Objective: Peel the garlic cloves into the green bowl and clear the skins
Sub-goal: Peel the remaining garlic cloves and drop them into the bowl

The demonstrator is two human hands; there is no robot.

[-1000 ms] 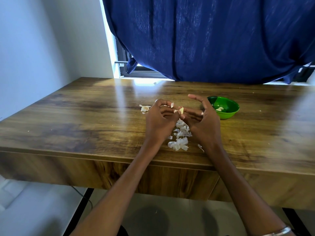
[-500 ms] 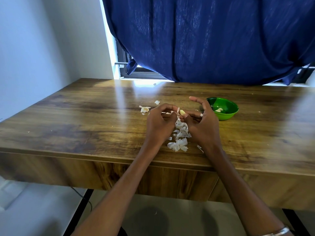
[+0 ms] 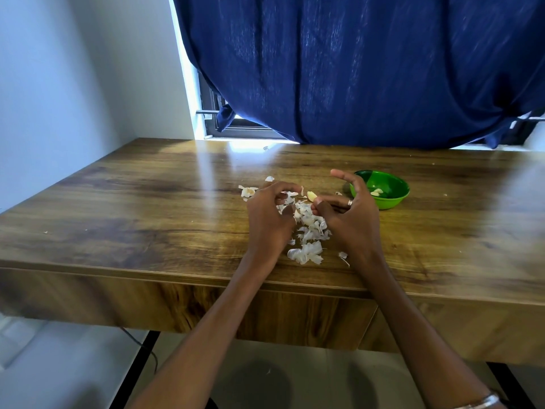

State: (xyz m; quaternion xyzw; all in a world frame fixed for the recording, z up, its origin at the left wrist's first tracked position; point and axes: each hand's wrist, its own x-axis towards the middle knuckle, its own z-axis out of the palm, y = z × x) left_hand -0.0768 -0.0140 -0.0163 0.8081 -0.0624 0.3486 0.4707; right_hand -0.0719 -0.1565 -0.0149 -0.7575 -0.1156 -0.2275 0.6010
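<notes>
Mid-task: right hand (image 3: 351,219) pinches a near-bare clove (image 3: 312,196) at its fingertips, left hand (image 3: 269,219) curls on loose skin, bowl (image 3: 395,199) just beyond the right fingers holds a few cloves, skins (image 3: 308,234) piled on bench (image 3: 147,216) between both hands, uncleared.

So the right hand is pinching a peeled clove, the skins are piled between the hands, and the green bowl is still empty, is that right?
Not quite: the green bowl is not empty. The head view shows at least one pale peeled clove lying inside it. The rest stands: the right hand pinches a peeled clove, and the skins are piled between the hands.
</notes>
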